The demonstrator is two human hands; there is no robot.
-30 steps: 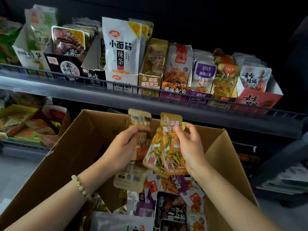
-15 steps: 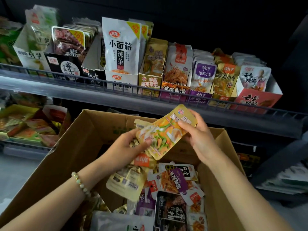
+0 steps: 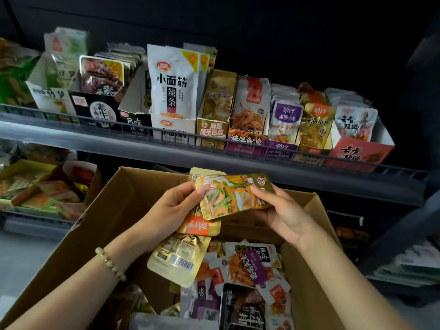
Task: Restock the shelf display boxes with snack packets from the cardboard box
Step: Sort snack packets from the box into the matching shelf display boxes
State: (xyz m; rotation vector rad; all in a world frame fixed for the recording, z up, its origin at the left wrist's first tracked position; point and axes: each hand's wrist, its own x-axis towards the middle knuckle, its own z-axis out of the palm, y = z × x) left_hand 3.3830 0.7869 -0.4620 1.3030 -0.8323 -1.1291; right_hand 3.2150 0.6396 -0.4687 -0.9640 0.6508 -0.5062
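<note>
**Packet turned flat and merged into left-hand stack, nothing shelved yet**

- Change: a second ago the right hand (image 3: 288, 217) held the gold packet (image 3: 233, 196) upright, apart from the left hand (image 3: 171, 210). Half a second ago it was tilting. Now it lies sideways, its left end over the top of the stack (image 3: 200, 226) in the left hand.
- Grip: right fingers and thumb pinch the packet's right end. The left hand is curled round the stack, with its thumb on the packet's left end. Can't tell whether the right hand has one packet or two.
- Location: packet and stack are above the cardboard box (image 3: 114, 210), near its far edge and below the shelf (image 3: 142, 148). More loose packets (image 3: 247, 265) lie in the box at 6 o'clock from the hands.
- Reading: looks like bundling same-size packets into one hand before loading, so still collecting, not placing.
- Target guess: the gold display box (image 3: 212, 132) at 12 o'clock from the hands seems to carry the same print. The packet needs turning upright again to slot in.
- Risk: the stack fans out at its lower end, so a loose pinch could drop packets back into the box.
</note>
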